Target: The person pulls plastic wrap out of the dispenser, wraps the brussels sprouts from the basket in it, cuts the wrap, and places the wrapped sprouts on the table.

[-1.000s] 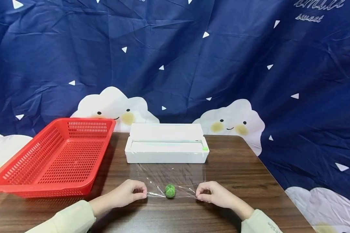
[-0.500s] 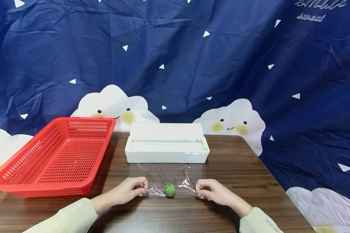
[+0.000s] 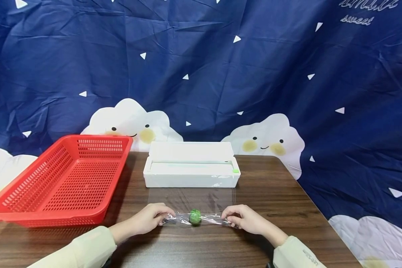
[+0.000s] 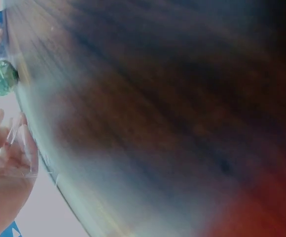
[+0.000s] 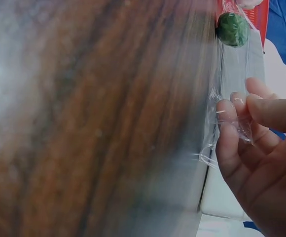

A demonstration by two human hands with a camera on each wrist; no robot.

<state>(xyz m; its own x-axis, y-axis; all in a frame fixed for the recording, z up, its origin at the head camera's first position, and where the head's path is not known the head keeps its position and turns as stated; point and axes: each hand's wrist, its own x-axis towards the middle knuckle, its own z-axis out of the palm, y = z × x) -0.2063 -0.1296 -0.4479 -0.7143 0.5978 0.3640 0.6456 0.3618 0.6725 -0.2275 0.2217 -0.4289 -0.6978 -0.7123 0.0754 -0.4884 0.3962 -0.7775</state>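
A small round green vegetable-like ball [image 3: 195, 217] sits in a narrow folded band of cling film [image 3: 211, 219] near the table's front. To its left, my left hand [image 3: 149, 219] pinches one end of the film between thumb and fingers. My right hand [image 3: 247, 219] pinches the opposite end. In the right wrist view, clear film [image 5: 209, 143] runs from my right fingertips [image 5: 227, 111] past the green ball [image 5: 233, 29]. The left wrist view has the green ball [image 4: 4, 78] at its left edge, beyond my left hand [image 4: 10, 153], with film over the fingers.
Behind the hands stands a white cling film dispenser [image 3: 191, 181] with its lid raised and a green tab at the right. Film spreads from it across the brown wooden table [image 3: 271, 186]. A red perforated basket [image 3: 83, 186] is at the left. A blue curtain hangs behind.
The film's near edge has been folded into a narrower band over the green ball. Both hands have moved slightly inward and away from me; the ball has rolled a little.
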